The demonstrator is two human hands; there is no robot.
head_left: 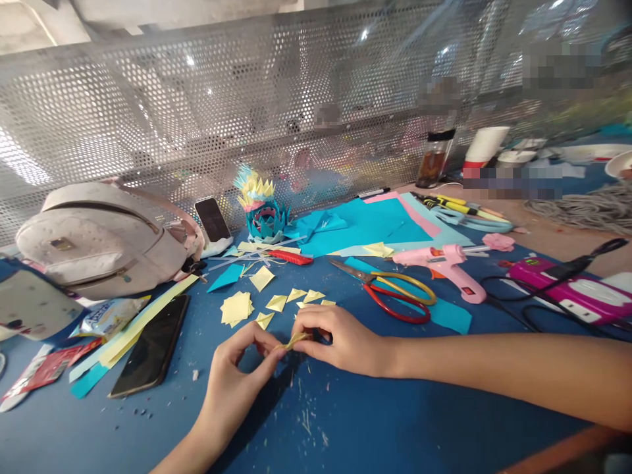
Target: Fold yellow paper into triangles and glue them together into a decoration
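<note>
A small piece of yellow paper (292, 342), bent along its length, is pinched between my two hands above the blue table (365, 421). My left hand (247, 362) grips one end with thumb and index finger. At the other end, my right hand (338, 339) has its fingers closed on the paper, partly hiding it. Just beyond my hands lies a stack of yellow paper squares (236, 308), with a loose yellow square (262, 278) above it. Several folded yellow triangles (276, 303) are scattered beside the stack.
Scissors (395, 296), a pink glue gun (449, 263) and a magenta power strip (567, 289) are on the right. A red cutter (291, 257) and a paper model (264, 214) stand farther back. At left are a phone (153, 349) and a backpack (108, 237).
</note>
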